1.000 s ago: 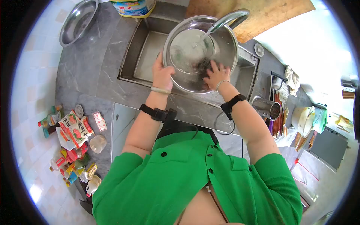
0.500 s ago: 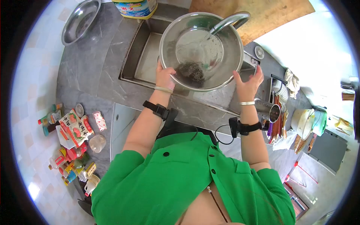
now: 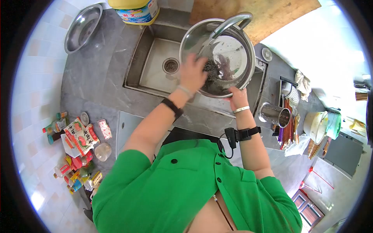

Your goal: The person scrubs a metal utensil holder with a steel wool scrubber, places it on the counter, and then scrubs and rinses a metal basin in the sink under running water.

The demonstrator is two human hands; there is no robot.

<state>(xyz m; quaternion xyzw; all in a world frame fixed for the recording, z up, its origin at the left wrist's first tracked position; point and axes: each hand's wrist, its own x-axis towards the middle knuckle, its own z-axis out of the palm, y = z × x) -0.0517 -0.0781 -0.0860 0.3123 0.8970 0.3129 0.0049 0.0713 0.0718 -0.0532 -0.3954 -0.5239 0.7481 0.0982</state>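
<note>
A stainless steel bowl is held tilted beneath the faucet, over the right part of the sink. A thin stream of water runs into it. My right hand grips the bowl's near rim, thumb on top. Blurred by motion, my left hand reaches over the bowl's left side with its fingers apart. Just beyond those fingers, a dark wiry clump that looks like a steel wool scrubber lies in the bowl. Whether the fingertips touch it, I cannot tell.
A yellow jug stands behind the sink, and a metal basin leans at the back left. A wooden board is behind the faucet. To the right lies a steel cylinder. Packets and bottles crowd the left counter.
The bowl has shifted right and tilted, uncovering the sink drain. My left hand has let go of the rim and moved over the bowl. My right hand has closed on the near rim.
</note>
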